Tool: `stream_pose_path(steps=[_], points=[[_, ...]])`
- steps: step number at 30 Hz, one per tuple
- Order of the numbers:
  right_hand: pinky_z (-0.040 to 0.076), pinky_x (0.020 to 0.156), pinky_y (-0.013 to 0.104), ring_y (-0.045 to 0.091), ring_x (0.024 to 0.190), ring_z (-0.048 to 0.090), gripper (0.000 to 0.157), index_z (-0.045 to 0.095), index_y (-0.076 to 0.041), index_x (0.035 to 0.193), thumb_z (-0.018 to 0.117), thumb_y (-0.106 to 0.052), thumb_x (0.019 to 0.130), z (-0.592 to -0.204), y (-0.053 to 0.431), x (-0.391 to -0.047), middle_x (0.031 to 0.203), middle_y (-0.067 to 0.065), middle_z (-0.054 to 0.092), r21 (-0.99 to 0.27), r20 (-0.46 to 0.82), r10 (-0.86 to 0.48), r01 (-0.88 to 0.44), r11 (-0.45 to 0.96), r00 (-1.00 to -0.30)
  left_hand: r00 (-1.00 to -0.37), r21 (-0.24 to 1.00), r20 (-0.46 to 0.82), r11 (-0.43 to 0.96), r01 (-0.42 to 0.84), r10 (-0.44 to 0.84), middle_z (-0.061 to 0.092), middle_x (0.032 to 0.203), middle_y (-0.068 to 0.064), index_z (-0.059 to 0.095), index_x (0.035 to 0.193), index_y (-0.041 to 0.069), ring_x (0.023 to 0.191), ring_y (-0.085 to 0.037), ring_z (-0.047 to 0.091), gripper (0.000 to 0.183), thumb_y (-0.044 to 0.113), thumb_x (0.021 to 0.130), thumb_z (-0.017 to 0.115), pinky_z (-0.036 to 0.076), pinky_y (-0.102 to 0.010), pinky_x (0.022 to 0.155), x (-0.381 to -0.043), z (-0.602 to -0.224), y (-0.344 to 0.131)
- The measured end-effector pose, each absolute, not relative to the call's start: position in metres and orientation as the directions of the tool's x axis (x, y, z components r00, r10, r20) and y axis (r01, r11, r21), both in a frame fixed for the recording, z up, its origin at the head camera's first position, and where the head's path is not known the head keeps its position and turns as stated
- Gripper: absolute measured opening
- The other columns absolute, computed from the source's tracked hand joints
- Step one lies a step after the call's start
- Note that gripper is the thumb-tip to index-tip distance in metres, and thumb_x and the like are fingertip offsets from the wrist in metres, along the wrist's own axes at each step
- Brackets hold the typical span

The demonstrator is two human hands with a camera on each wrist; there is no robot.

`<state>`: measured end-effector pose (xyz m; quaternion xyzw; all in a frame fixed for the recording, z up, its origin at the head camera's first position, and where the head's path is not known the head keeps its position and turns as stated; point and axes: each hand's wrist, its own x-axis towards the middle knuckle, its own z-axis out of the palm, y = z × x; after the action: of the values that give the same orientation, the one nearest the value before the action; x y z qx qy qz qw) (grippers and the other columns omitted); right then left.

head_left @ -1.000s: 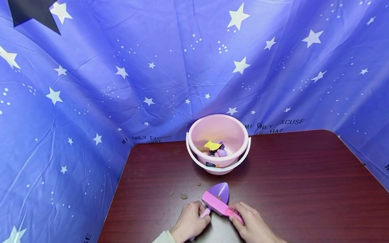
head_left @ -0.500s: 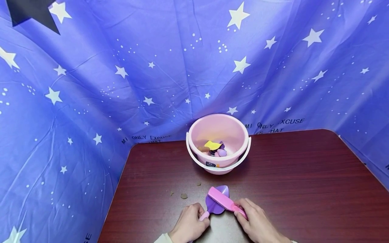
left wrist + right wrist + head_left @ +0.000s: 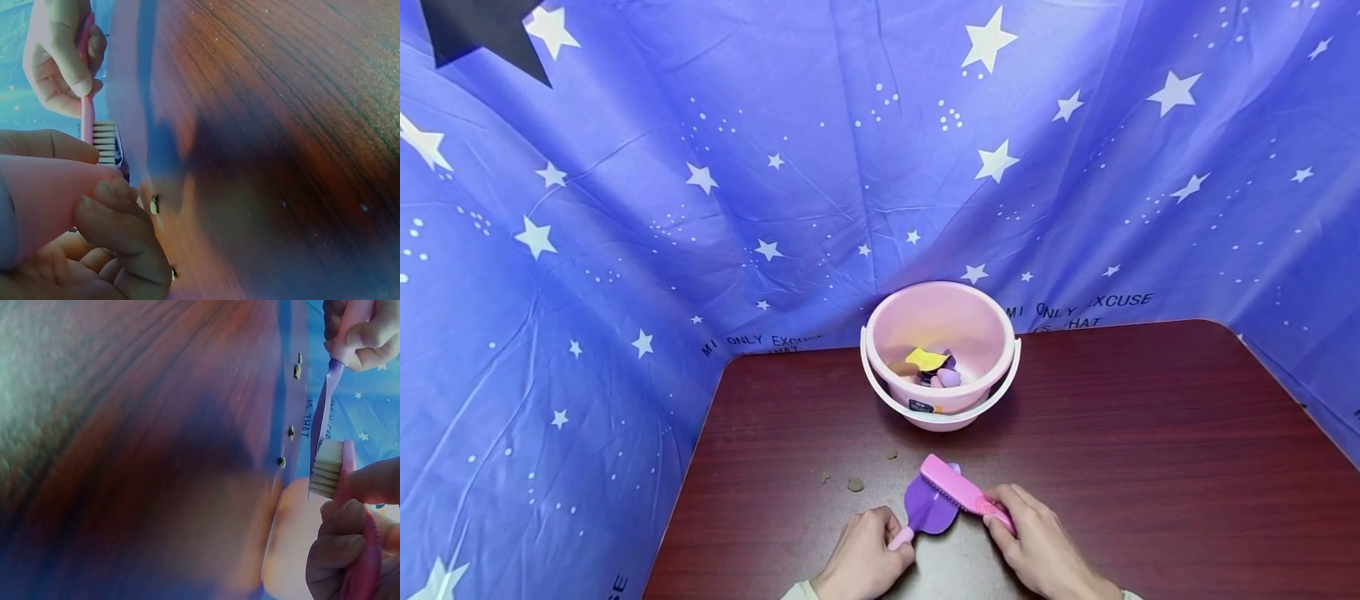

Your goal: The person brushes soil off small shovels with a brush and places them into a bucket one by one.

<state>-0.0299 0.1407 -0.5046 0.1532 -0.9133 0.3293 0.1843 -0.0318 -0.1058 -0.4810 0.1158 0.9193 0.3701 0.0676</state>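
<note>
My left hand [image 3: 865,554] grips the pink handle of a purple trowel [image 3: 931,510], whose blade is held over the near middle of the table. My right hand [image 3: 1037,546] holds a pink scrub brush [image 3: 953,483] by its handle. The brush head lies across the blade and hides part of it, including most of the tip. From the right wrist, pale bristles [image 3: 327,469] meet the thin edge-on blade [image 3: 321,415]. Small brown clumps [image 3: 856,484] sit on the table to the left of the trowel.
Behind the hands stands a pink bucket [image 3: 880,333] with its white handle lowered at the front. Inside it are a yellow piece [image 3: 925,359] and several purple, pink and brown things. A blue star-patterned curtain [image 3: 820,183] hangs around the dark red table [image 3: 1135,450].
The brush has slid right and slightly away from me along the blade. The trowel has turned and tilted; a brown clump seen on its blade one second ago is out of sight.
</note>
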Motion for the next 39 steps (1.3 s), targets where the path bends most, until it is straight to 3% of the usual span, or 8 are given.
stream_pose_path(steps=[31,39], points=[[0.042,0.058,0.025,-0.001,0.065,0.046,0.027,0.066,-0.016,0.095,0.073,0.0,0.074,-0.49,0.173,-0.052,0.077,-0.015,0.054,-0.568,0.434,-0.068,-0.332,0.753,-0.898,-0.961,0.696,-0.063,0.702,0.15,0.268,0.046,0.056,0.014,0.054,0.066,0.02,0.05,-0.002,0.041,0.016,0.015,0.066,0.069,0.034,-0.021,0.048,-0.03,-0.486,-0.115],[0.038,0.062,0.015,-0.004,0.067,0.046,0.032,0.066,-0.02,0.095,0.076,0.0,0.072,-0.489,0.157,-0.04,0.078,-0.02,0.05,-0.579,0.453,-0.132,-0.404,0.708,-0.881,-0.966,0.691,-0.048,0.707,0.151,0.253,0.044,0.055,0.014,0.052,0.065,0.02,0.049,-0.003,0.041,0.018,0.017,0.068,0.07,0.034,-0.021,0.047,-0.033,-0.485,-0.11]])
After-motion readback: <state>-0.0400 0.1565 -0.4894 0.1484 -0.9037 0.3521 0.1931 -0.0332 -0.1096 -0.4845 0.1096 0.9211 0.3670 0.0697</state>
